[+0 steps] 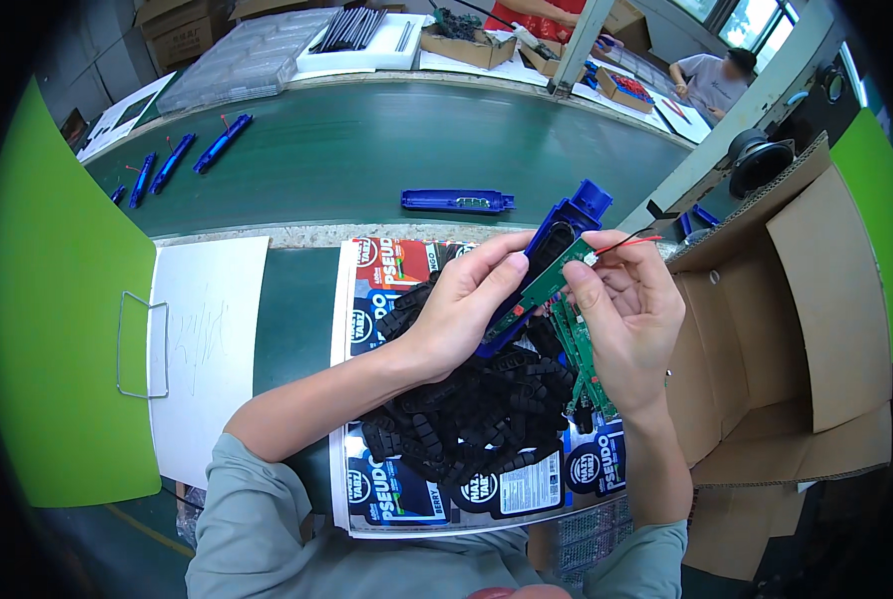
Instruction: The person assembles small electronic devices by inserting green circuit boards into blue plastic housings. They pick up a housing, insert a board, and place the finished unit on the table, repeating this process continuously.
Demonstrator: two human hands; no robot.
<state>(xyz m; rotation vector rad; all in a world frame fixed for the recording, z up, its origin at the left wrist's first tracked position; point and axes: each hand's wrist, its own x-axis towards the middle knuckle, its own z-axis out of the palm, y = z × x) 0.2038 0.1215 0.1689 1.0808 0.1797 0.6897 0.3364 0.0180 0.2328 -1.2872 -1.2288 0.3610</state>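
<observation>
My left hand (458, 311) is closed around a long blue plastic housing (590, 203), tilted with its far end up to the right. In my right hand (628, 324), thumb and fingers pinch a narrow green circuit board (554, 280) with red and black wires at its end. The board lies along the open side of the housing, slanted the same way. Below my right hand several more green circuit boards (578, 354) hang over a heap of black plastic parts (476, 414); whether my fingers touch these boards is hidden.
The heap sits on a printed sheet (396, 260). Beyond it, a green conveyor belt (316, 150) carries a blue housing (456, 202) and several others at left. An open cardboard box (766, 349) stands right, a green panel (77, 329) left. A co-worker (716, 82) sits at far right.
</observation>
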